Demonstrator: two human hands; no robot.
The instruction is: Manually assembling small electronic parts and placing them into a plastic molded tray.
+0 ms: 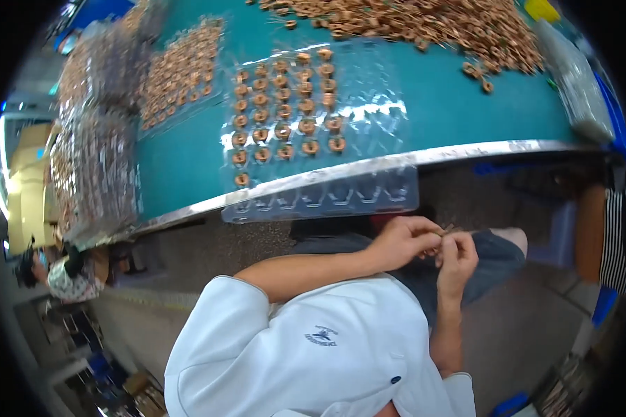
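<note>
Both hands, left hand point(403, 243) and right hand point(458, 258), pinch one small copper coil point(444, 233) over the lap, below the clear tray point(368, 104) overhanging the tabletop point(466, 104) for easy reach

- Teal worktable point(459, 111) with a metal edge fills twelve o'clock.
- Speckled grey floor point(528, 326) spreads at four o'clock.
- Blue plastic stool point(560, 233) sits at three o'clock.
- Daylight glares at nine o'clock.
</note>
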